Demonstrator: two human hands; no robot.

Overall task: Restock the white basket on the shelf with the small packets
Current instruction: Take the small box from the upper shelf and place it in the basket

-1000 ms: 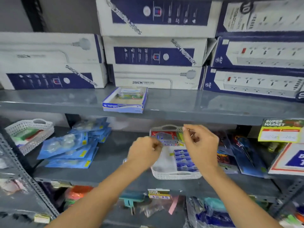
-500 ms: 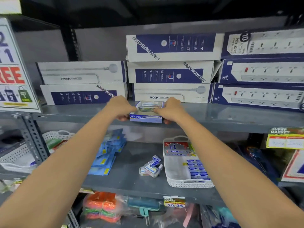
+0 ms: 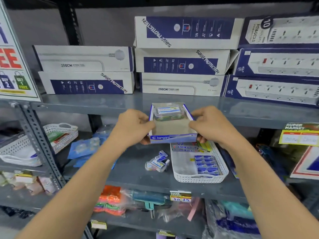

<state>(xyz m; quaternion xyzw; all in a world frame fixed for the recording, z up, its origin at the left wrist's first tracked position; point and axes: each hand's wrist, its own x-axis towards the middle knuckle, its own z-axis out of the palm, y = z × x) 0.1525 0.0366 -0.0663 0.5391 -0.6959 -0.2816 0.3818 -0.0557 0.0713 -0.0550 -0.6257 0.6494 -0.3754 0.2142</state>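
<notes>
White basket [image 3: 198, 176] lies below both hands' carton [image 3: 172, 128]

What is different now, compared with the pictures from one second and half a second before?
One second ago both hands worked at the white basket and the blue-and-white carton lay on the upper shelf. Half a second ago they gripped it there. Now the left hand and right hand hold it lifted off the shelf, toward the person. A loose pile of packets appeared beside the basket. The basket's contents stayed.
</notes>
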